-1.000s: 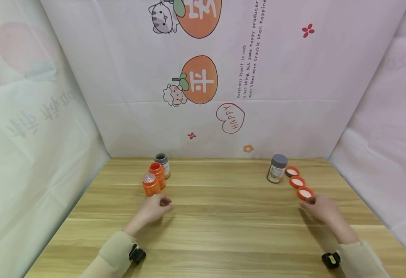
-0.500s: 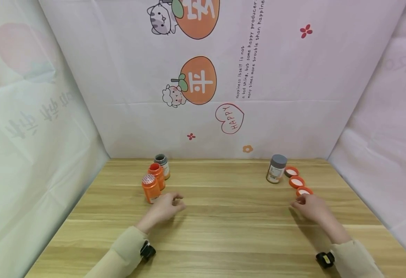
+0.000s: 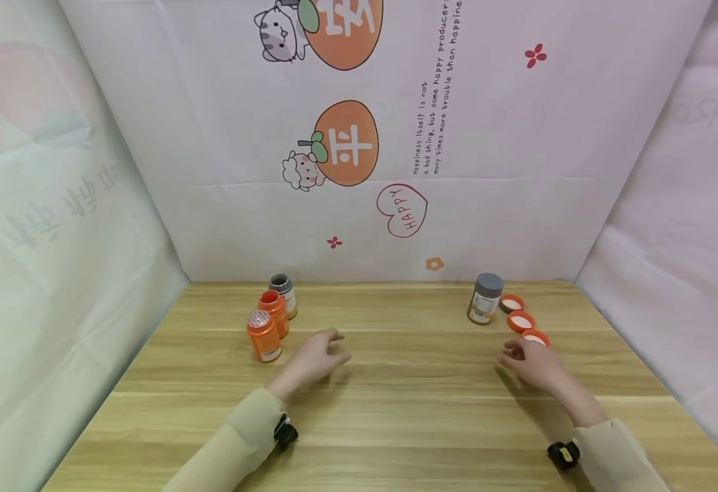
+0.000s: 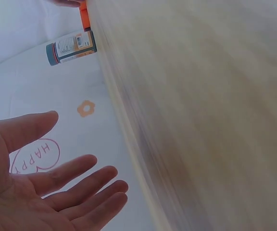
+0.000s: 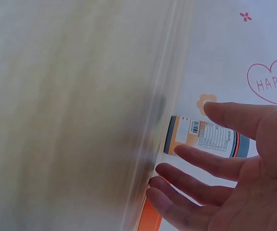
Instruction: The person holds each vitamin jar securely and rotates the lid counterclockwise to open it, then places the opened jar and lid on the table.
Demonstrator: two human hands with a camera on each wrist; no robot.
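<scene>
My left hand (image 3: 311,357) hovers over the wooden table, right of an orange jar (image 3: 264,338) with a foil-like patterned top. Its fingers are spread and hold nothing in the left wrist view. Behind that jar stand an open orange jar (image 3: 274,313) and an open grey-necked jar (image 3: 284,295). My right hand (image 3: 533,363), fingers apart and holding nothing, is just in front of the nearest orange lid (image 3: 537,337), partly covering it. Two more lids, one orange (image 3: 521,321) and one dark-sided (image 3: 512,303), lie behind. A jar with a grey lid (image 3: 485,299) stands upright to their left.
The wooden table (image 3: 395,410) ends at a white printed cloth (image 3: 488,225) at the back. Cloth walls also rise on the left (image 3: 76,273) and right (image 3: 666,273). Black cameras sit on both wrists.
My left hand has moved right, away from the orange jar, uncovering its lower part. My right hand has shifted left from beside the nearest lid. The jars and lids stay in place.
</scene>
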